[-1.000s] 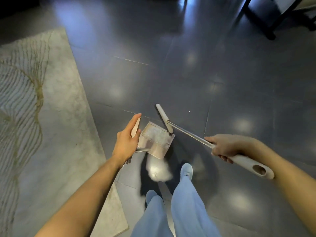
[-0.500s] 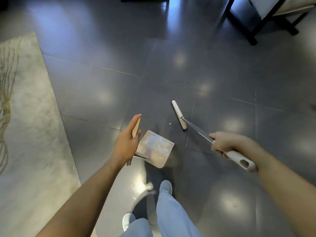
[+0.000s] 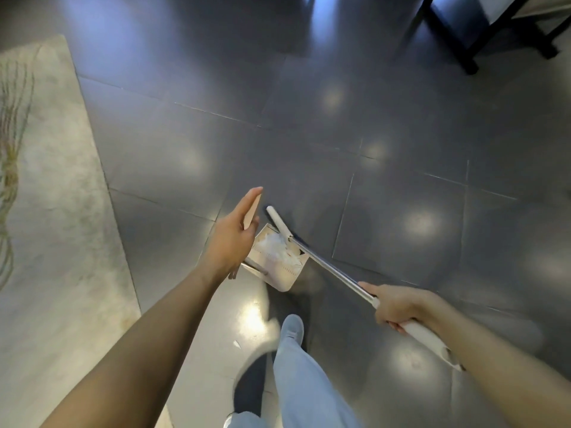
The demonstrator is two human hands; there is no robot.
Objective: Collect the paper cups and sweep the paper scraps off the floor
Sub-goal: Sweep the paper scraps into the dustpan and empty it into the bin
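Left hand (image 3: 231, 239): I see its grip on the tan top of the dustpan handle (image 3: 254, 207). The first finger lies straight along the handle and the thumb presses it from the near side. The other fingers are hidden from me.
Right hand (image 3: 398, 307): its grip is closed tight round the white end of the broom (image 3: 327, 265), with all fingers curled round it.
Dustpan (image 3: 279, 270): it is pale and square, low over the dark floor (image 3: 216, 103), just ahead of my feet and just right of the left hand.
Paper scraps (image 3: 276, 247): a white heap lies inside the dustpan, near its far edge.
Loose scrap (image 3: 236, 343): one small white bit lies on the floor, left of my shoe (image 3: 292, 324).
Broom head (image 3: 276, 219): the white bar sits at the far edge of the dustpan, right by the heap. I cannot tell if it touches the pan.
Broom stick: the shiny metal part slants from the head down to my right hand and crosses over the pan's right corner.
Rug (image 3: 52, 227): pale, on the left side of the floor.
Black furniture legs (image 3: 454, 35): far off at the top right.
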